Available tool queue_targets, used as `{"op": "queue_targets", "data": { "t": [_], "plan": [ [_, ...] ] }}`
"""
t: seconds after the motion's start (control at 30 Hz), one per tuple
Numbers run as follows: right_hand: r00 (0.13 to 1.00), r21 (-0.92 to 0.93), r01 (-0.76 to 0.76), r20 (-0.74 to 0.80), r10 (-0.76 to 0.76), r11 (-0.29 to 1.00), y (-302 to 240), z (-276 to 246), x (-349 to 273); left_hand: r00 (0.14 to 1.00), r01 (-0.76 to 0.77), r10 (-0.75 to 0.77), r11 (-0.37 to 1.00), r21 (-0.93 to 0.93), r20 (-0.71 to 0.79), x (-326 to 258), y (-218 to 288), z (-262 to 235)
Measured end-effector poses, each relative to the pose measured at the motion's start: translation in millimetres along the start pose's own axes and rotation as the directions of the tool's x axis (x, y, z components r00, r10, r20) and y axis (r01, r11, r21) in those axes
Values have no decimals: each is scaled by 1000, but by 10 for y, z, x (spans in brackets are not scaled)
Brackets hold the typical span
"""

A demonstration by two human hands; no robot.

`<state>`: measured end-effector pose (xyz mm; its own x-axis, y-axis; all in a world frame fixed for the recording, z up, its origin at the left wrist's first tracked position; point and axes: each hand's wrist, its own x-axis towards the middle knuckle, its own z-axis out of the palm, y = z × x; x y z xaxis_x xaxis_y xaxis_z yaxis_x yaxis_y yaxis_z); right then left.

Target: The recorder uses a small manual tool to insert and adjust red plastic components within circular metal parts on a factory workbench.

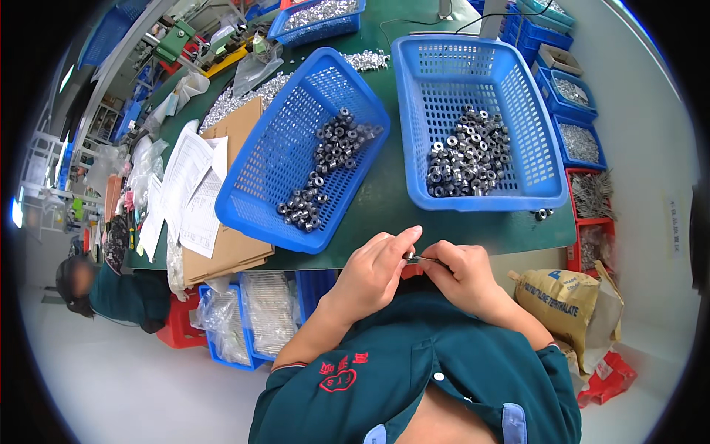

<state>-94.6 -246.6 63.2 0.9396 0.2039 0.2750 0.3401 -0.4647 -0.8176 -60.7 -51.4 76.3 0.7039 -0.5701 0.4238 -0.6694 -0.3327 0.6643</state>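
In front of my chest, at the table's near edge, both my hands meet. My left hand [376, 272] is closed, pinching a small metal ring [409, 256] that is mostly hidden by the fingers. My right hand [464, 275] is closed on a thin rod-like tool [426, 259], whose tip reaches the ring. Beyond the hands stand two blue perforated baskets. The left basket [244, 174] sits at a slant and holds a scattered strip of metal rings [339, 144]. A heap of similar rings [470, 155] lies in the right basket [543, 140].
Two loose rings [543, 214] lie by the right basket on the green table [384, 185]. Papers [196, 192] and cardboard [222, 251] cover the left side. Stacked bins [580, 144] line the right wall, above a yellow sack [558, 303]. Another person [122, 292] sits at far left.
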Motion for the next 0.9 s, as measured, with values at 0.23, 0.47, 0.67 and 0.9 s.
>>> {"op": "queue_targets", "data": {
  "t": [0.23, 0.47, 0.67, 0.9],
  "plan": [
    [974, -228, 220, -5, -227, 949, -12, -132, 10, 998, -23, 21, 1000, 19, 56, 84, 60, 5],
    [931, -339, 289, -116, -345, 895, 46, -273, 44, 984, -162, 154, 983, 84, 90, 487, 183, -68],
    [965, -89, 126, -222, -143, 988, 132, -253, -77, 974, -187, 148, 951, 245, 170, 1148, -110, 61],
    [989, -28, 8, -149, -12, 1000, 143, -172, -263, 870, -68, -134, 920, 385, 474, 1611, -409, 609]
  ]
}}
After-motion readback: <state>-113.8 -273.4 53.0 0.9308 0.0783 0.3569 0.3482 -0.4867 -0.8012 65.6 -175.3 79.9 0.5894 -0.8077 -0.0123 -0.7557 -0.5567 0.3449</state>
